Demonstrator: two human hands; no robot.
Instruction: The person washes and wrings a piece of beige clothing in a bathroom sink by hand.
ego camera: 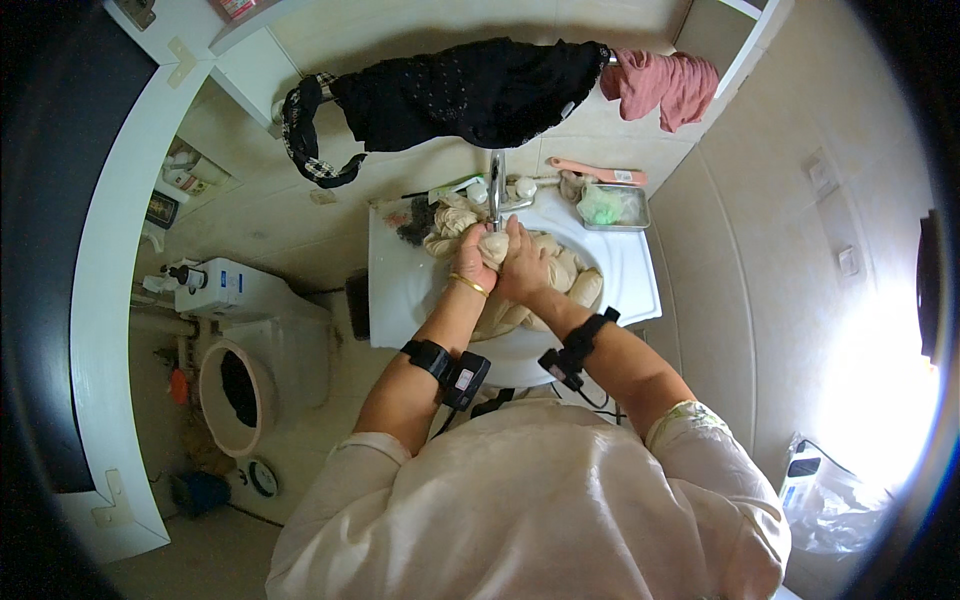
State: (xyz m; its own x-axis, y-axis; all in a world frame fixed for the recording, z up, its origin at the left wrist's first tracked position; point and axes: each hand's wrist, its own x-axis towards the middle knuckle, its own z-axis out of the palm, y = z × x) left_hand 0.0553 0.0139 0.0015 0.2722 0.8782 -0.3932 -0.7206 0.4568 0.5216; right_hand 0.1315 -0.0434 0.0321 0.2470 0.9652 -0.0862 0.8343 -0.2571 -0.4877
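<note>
A soaked-looking beige cloth (579,281) lies bunched in the white washbasin (626,270), and part of it spills over the rim at the back left. My left hand (472,262) grips a wad of this cloth right under the chrome faucet (496,184). Against the other side of the same wad presses my right hand (523,266), its fingers stretched towards the faucet. The two hands are close together at the wrists. Whether water runs from the spout is hard to see.
Above the basin, a black garment (465,94) and a pink cloth (664,82) hang from a rail. A metal soap dish (634,208) and a pink-handled brush (596,169) sit at the back right. To the left stand a toilet (296,360) and a pale bucket (210,405).
</note>
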